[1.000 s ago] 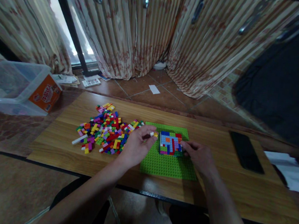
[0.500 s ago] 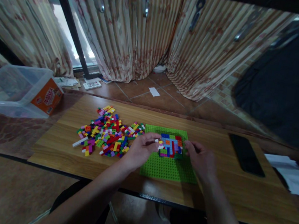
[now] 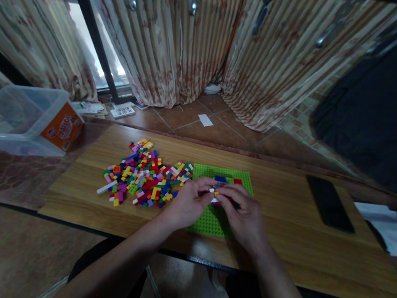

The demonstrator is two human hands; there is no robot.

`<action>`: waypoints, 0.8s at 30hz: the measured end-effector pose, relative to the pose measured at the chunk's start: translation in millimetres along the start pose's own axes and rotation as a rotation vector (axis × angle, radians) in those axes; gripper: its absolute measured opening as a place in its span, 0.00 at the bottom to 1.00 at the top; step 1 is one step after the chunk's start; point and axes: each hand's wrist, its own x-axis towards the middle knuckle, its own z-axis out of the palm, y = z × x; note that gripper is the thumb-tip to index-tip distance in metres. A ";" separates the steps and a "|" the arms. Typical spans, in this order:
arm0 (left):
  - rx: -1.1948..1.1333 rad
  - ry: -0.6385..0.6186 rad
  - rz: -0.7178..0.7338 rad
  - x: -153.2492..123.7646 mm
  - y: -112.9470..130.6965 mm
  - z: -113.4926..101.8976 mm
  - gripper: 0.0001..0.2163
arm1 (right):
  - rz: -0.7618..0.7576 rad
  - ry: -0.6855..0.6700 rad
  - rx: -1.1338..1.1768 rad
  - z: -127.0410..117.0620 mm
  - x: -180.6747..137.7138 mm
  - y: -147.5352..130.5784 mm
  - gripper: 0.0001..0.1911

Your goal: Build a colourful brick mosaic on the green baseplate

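Note:
Over the green baseplate (image 3: 208, 225) my two hands meet, fingertips close together. My left hand (image 3: 194, 197) pinches a few small toy bricks (image 3: 212, 190), white and yellow ones among them. From the other side, my right hand (image 3: 243, 212) closes its fingers on the same small bricks. Beneath the hands is a block of coloured bricks (image 3: 220, 179) built on the baseplate; its blue and red back edge shows, and the rest is mostly covered by my fingers.
A heap of loose toy bricks (image 3: 146, 177) lies left of the baseplate on the wooden table (image 3: 85, 194). A black phone (image 3: 330, 204) rests on the right. Beyond the table's left end stands a clear plastic bin (image 3: 19, 117). Patterned curtains (image 3: 152, 46) hang behind.
My right hand has moved left from the baseplate's right side to the bricks at my left fingertips and closed on them. The built block is now mostly covered.

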 end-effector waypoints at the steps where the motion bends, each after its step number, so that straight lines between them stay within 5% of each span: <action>1: 0.009 -0.002 0.003 -0.3 0.1 0.1 0.11 | -0.006 0.001 -0.005 0.3 -0.1 0.0 0.06; 10: 0.001 -0.035 -0.002 1.3 4.5 -3.5 0.11 | -0.049 0.045 -0.021 3.7 -0.1 -6.7 0.06; 16: -0.147 -0.121 -0.179 -1.0 16.0 -6.3 0.11 | -0.093 0.152 -0.037 -2.1 1.2 -7.7 0.06; 24: -0.075 0.031 -0.180 0.4 15.9 -15.4 0.09 | 0.314 0.300 0.183 -21.9 2.4 4.9 0.10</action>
